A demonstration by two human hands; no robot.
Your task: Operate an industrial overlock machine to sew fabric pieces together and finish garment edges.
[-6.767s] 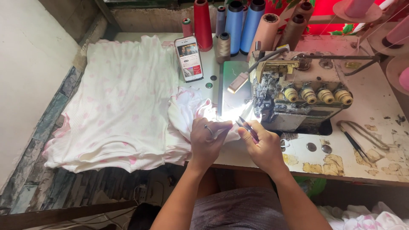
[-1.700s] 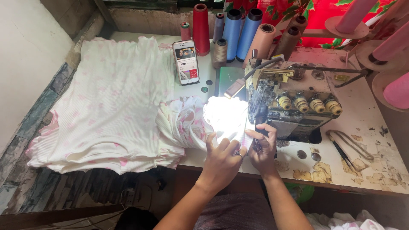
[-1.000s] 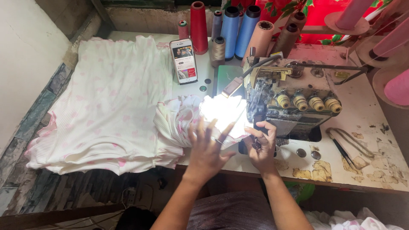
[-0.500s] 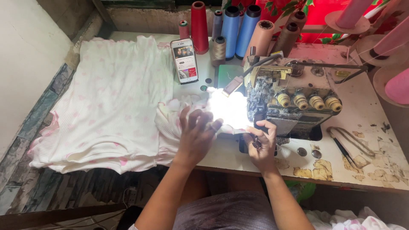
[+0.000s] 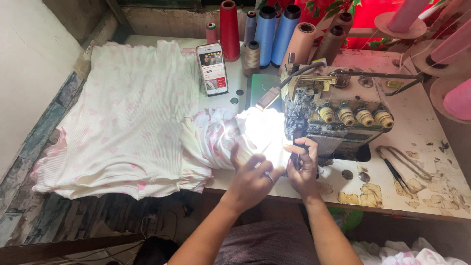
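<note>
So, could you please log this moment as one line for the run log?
left hand: fingers spread on lit white fabric | right hand: at front of overlock machine | fabric stack: left on table

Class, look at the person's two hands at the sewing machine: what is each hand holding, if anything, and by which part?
The left hand rests spread on the white pink-spotted fabric, pressing rather than gripping. The right hand pinches something small and dark at the machine's front; what it is cannot be told.

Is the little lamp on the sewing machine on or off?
On. The lamp throws a bright white glare on the cloth beside the sewing machine.
</note>
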